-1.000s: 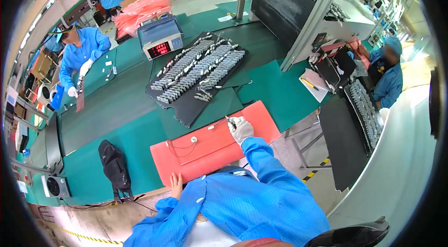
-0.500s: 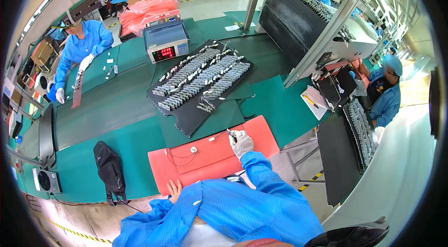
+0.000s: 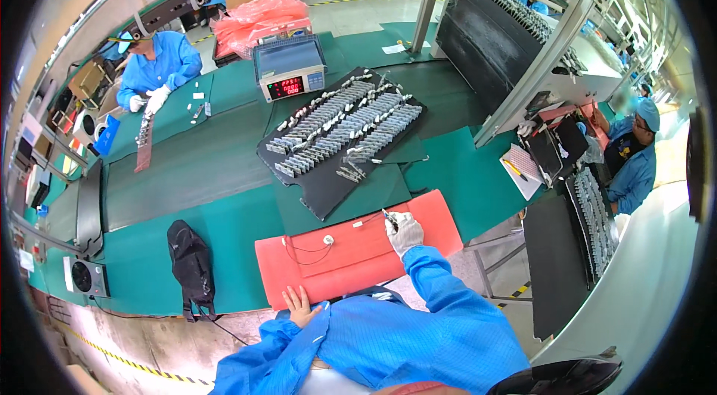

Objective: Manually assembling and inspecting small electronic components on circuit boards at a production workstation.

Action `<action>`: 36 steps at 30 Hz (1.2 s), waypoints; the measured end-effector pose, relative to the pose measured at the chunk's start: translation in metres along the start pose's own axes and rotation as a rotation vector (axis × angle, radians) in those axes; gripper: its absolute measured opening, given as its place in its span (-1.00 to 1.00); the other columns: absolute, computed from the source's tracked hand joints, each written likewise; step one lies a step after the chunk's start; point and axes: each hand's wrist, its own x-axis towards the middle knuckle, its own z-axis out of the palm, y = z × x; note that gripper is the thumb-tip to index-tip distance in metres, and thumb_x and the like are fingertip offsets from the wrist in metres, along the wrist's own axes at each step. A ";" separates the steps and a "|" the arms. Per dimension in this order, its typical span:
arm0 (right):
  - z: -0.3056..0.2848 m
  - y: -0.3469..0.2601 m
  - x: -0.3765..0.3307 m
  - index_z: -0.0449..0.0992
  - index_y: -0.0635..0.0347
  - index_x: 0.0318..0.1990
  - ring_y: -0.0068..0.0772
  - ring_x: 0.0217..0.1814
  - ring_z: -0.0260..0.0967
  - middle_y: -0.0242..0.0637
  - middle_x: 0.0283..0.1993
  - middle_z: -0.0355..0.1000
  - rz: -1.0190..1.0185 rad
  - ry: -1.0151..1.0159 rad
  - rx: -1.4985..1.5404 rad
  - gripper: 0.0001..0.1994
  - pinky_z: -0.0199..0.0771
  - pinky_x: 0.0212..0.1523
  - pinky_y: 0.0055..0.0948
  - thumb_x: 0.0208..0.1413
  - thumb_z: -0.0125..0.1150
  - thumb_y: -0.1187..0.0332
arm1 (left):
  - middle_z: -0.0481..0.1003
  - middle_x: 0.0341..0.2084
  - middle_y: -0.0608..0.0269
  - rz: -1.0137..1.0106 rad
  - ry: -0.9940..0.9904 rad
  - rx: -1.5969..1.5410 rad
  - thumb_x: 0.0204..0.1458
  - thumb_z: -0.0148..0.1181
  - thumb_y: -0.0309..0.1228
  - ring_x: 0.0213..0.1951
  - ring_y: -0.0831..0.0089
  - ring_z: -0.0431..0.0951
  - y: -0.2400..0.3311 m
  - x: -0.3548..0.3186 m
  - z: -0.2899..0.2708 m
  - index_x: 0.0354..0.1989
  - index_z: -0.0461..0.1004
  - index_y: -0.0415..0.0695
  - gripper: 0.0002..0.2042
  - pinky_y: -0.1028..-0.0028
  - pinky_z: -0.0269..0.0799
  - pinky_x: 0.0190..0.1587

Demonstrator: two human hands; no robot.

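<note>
My right hand [image 3: 405, 233], in a white glove, is closed round a slim dark pen-like tool [image 3: 390, 218] over the right part of a red mat [image 3: 351, 280]. Its exact kind is too small to tell. Bare and with the fingers spread, my left hand [image 3: 300, 308] rests at the mat's front edge. A thin black wire [image 3: 305, 263] loops across the mat, by a small round white piece [image 3: 328, 240]. Farther right lies a small white piece [image 3: 358, 224], close to my right hand.
Beyond the mat stands a black board [image 3: 323, 202] carrying rows of small grey parts. A digital scale [image 3: 290, 66] is behind it. Left lie a black bag [image 3: 190, 264] and a small fan [image 3: 84, 277]. A co-worker [image 3: 166, 66] sits far left, another person [image 3: 633, 152] at right.
The whole view has shifted, so the bench appears farther right. My left hand's fingers look more spread. The far-left co-worker's hands have come closer together.
</note>
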 end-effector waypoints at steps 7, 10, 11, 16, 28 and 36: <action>0.002 -0.001 -0.002 0.52 -0.01 -0.22 -0.08 -0.39 0.46 -0.17 -0.32 0.44 -0.036 -0.018 -0.008 -0.77 0.49 -0.39 -0.15 0.00 0.19 0.15 | -0.47 0.29 -0.37 -0.007 0.037 0.086 -0.24 0.17 0.27 0.28 -0.40 -0.55 0.021 -0.013 -0.014 0.36 -0.31 -0.13 0.12 -0.23 -0.25 0.24; -0.002 0.000 -0.004 0.53 -0.04 -0.24 -0.08 -0.41 0.46 -0.17 -0.34 0.44 -0.012 0.000 -0.020 -0.79 0.48 -0.41 -0.14 0.00 0.19 0.15 | -0.25 0.35 -0.10 -0.044 -0.071 0.262 -0.18 0.20 0.15 0.34 -0.18 -0.24 0.065 -0.011 -0.076 0.36 -0.10 0.04 -0.06 -0.18 0.21 0.05; -0.002 -0.003 -0.002 0.53 -0.05 -0.25 -0.08 -0.42 0.46 -0.16 -0.34 0.44 -0.022 0.017 -0.024 -0.80 0.48 -0.42 -0.14 0.00 0.19 0.15 | -0.25 0.35 -0.10 -0.044 -0.072 0.264 -0.18 0.20 0.15 0.34 -0.18 -0.24 0.066 -0.008 -0.087 0.36 -0.10 0.04 -0.06 -0.18 0.21 0.05; 0.005 -0.014 -0.001 0.52 -0.01 -0.27 -0.07 -0.40 0.43 -0.17 -0.39 0.42 -0.003 0.063 -0.039 -0.82 0.46 -0.39 -0.13 -0.02 0.19 0.20 | 0.41 -0.15 -0.06 0.089 0.024 0.228 -0.02 0.09 -0.18 -0.26 -0.03 0.48 0.040 0.024 -0.103 -0.06 0.46 -0.05 -0.64 -0.01 0.41 -0.26; -0.005 -0.014 0.005 0.44 0.00 -0.18 -0.01 -0.34 0.43 -0.13 -0.28 0.39 0.222 -0.068 -0.261 -0.77 0.46 -0.34 -0.08 0.06 0.10 0.16 | 0.52 -0.65 -0.10 -0.420 -0.730 -0.607 0.11 -0.39 -0.15 -0.67 0.14 0.54 0.020 0.124 -0.134 -0.58 0.52 -0.37 -0.40 0.32 0.46 -0.62; 0.003 -0.010 -0.002 0.48 0.00 -0.22 -0.01 -0.42 0.41 -0.14 -0.37 0.40 0.108 0.118 -0.192 -0.78 0.45 -0.41 -0.10 -0.03 0.18 0.19 | 0.50 -0.71 -0.07 -0.478 -0.531 -0.556 0.14 -0.32 -0.20 -0.73 0.21 0.50 0.038 0.110 -0.150 -0.66 0.47 -0.37 -0.45 0.34 0.43 -0.68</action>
